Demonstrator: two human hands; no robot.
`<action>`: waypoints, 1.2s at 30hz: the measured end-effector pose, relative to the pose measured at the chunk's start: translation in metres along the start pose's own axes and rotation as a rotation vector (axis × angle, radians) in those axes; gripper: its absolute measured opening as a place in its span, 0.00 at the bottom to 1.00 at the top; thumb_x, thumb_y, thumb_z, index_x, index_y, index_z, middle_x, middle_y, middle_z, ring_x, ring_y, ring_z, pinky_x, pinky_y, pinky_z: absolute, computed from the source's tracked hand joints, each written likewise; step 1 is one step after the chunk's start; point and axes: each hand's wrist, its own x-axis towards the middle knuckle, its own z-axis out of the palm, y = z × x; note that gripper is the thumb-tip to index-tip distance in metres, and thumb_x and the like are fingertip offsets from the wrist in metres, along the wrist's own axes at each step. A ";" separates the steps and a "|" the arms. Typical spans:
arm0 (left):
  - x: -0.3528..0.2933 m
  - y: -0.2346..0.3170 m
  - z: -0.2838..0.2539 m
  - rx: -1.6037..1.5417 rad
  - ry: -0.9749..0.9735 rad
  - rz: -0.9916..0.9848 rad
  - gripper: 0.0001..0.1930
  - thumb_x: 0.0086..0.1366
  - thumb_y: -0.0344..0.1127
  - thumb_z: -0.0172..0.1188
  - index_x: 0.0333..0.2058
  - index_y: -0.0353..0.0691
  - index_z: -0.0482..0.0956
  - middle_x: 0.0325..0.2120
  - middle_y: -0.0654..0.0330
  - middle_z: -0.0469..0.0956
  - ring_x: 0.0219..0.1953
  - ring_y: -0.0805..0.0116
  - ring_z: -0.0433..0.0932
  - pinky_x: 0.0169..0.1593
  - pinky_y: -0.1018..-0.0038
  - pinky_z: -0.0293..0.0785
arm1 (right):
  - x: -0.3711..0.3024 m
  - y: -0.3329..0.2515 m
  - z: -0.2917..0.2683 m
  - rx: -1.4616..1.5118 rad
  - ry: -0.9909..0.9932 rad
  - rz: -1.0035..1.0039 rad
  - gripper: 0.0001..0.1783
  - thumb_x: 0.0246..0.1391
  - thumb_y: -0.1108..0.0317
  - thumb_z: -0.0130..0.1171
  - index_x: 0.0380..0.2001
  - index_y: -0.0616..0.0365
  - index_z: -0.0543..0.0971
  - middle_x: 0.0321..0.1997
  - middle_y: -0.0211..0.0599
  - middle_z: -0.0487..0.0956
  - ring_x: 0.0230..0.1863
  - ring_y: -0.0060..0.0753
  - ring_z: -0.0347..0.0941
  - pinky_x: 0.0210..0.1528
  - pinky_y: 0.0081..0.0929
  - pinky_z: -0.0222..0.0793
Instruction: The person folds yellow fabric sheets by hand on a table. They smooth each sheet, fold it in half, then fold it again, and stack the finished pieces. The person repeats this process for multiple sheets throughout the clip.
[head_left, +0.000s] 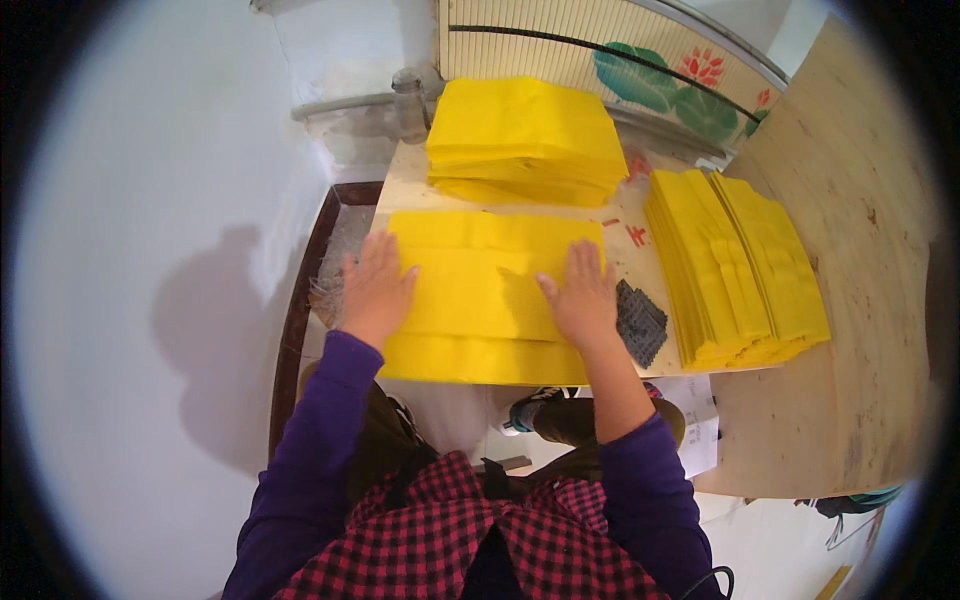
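Note:
A flat yellow fabric piece (480,300) with crosswise folds lies before me on the wooden table, its near side reaching the table's front edge. My left hand (378,288) rests at its left edge, fingers stretched out and thumb apart. At the right edge lies my right hand (582,298), also flat with the fingers spread. Neither hand grips anything. Behind the piece is a thick stack of folded yellow fabric (525,140). Two more yellow stacks (735,270) lie side by side to the right. Dark grey zigzag-edged swatches (640,322) sit beside my right hand.
A glass jar (409,105) stands at the table's far left corner. A slatted panel painted with flowers (660,75) backs the table, and a wooden board (840,240) rises on the right. White wall (180,200) is on the left. White paper (700,420) shows below the table's front.

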 end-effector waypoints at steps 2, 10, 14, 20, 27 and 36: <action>0.008 0.030 0.005 -0.042 0.049 0.130 0.31 0.70 0.48 0.44 0.66 0.37 0.56 0.69 0.54 0.53 0.72 0.60 0.48 0.71 0.53 0.40 | 0.010 -0.027 0.003 0.075 -0.017 -0.101 0.42 0.65 0.39 0.36 0.68 0.65 0.55 0.74 0.49 0.53 0.76 0.44 0.43 0.74 0.47 0.35; 0.016 0.075 0.039 -0.091 -0.061 0.215 0.30 0.71 0.49 0.42 0.67 0.41 0.57 0.70 0.57 0.53 0.72 0.61 0.48 0.71 0.54 0.38 | 0.004 -0.040 0.025 0.053 -0.120 -0.122 0.42 0.64 0.39 0.36 0.69 0.63 0.54 0.75 0.44 0.50 0.76 0.39 0.41 0.74 0.45 0.36; 0.021 0.042 0.039 -0.094 -0.074 0.107 0.32 0.72 0.51 0.40 0.68 0.41 0.53 0.70 0.57 0.50 0.73 0.62 0.45 0.72 0.55 0.37 | 0.000 -0.011 0.018 0.051 -0.128 -0.013 0.43 0.64 0.40 0.39 0.69 0.64 0.52 0.75 0.46 0.49 0.76 0.41 0.41 0.74 0.47 0.36; 0.017 -0.006 0.033 -0.110 -0.097 -0.082 0.33 0.72 0.51 0.39 0.69 0.41 0.48 0.71 0.58 0.46 0.73 0.62 0.43 0.71 0.54 0.38 | -0.008 0.023 0.013 0.012 -0.139 0.075 0.42 0.65 0.41 0.37 0.69 0.64 0.50 0.75 0.48 0.48 0.76 0.44 0.40 0.73 0.49 0.36; -0.001 -0.048 0.016 -0.023 -0.046 -0.275 0.32 0.72 0.48 0.40 0.70 0.41 0.46 0.72 0.58 0.45 0.74 0.61 0.40 0.71 0.52 0.37 | 0.003 0.040 0.009 0.068 0.045 -0.036 0.34 0.62 0.52 0.48 0.63 0.65 0.62 0.70 0.52 0.59 0.72 0.50 0.50 0.71 0.47 0.44; -0.044 -0.035 0.000 -0.273 0.292 -0.062 0.29 0.68 0.35 0.49 0.67 0.39 0.56 0.69 0.51 0.53 0.72 0.54 0.48 0.70 0.51 0.40 | 0.075 0.033 -0.011 0.146 -0.159 -0.128 0.15 0.46 0.59 0.66 0.38 0.52 0.81 0.44 0.45 0.80 0.48 0.50 0.74 0.50 0.42 0.70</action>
